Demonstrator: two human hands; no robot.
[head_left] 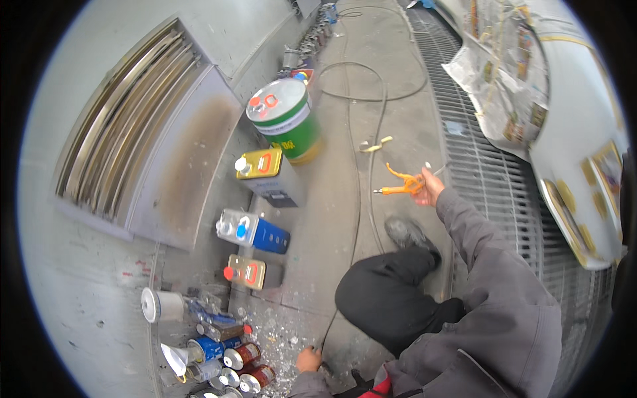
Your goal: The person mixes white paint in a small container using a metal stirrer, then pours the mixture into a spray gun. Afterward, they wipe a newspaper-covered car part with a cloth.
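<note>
My right hand point(432, 187) is closed round the grip of an orange air blow gun point(402, 185), held out over the floor with its dark nozzle tip to the left. A small white piece sticks up beside my thumb. Low in the view, my left hand point(308, 360) is closed by a thin dark hose point(330, 323), which runs into its fingers. The same grey floor carries a longer hose point(369, 172) that passes under the blow gun and loops farther off. My bent knee and dark shoe point(406, 232) are between the two hands.
To the left stand a green-and-white drum point(290, 126), a gold-topped can point(269, 176), a blue can point(269, 237) and a red-capped can point(247, 272). Several small cans point(244, 356) cluster at lower left. Floor grating point(488, 159) and paper-masked panels point(507, 79) lie right.
</note>
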